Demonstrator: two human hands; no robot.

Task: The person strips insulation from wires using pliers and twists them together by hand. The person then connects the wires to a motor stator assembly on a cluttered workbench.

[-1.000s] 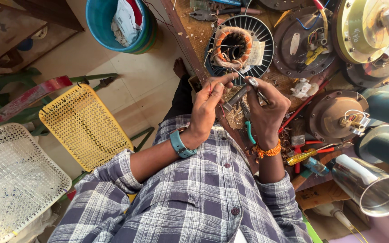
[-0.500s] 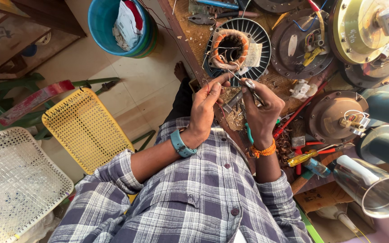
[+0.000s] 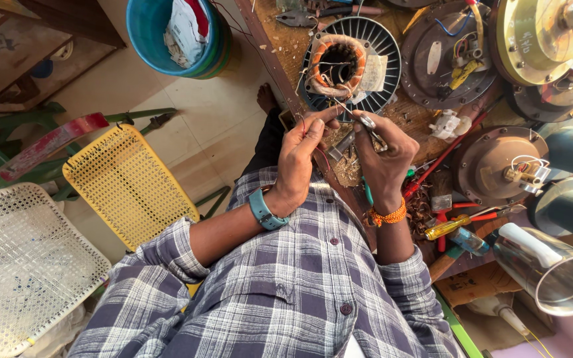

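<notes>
A round fan stator with copper and orange winding [image 3: 339, 63] lies on the wooden workbench [image 3: 280, 40]. Thin wires run from it down to my hands. My left hand [image 3: 303, 156], with a teal watch on the wrist, pinches a thin wire just below the stator. My right hand [image 3: 382, 156], with an orange thread band on the wrist, grips a small metal cutter [image 3: 369, 129] whose tip meets the wire. A green-handled tool pokes out under that hand.
Motor housings [image 3: 492, 166] and a brass-coloured disc [image 3: 538, 40] crowd the bench's right side. Screwdrivers [image 3: 459, 225] and a steel cup [image 3: 558, 278] lie near my right forearm. A blue bucket [image 3: 167, 33], a yellow stool [image 3: 127, 185] and a white stool [image 3: 21, 265] stand on the floor.
Both hands have stayed together below the stator, with small shifts of the fingers and cutter on the wire. The view has drifted slightly.
</notes>
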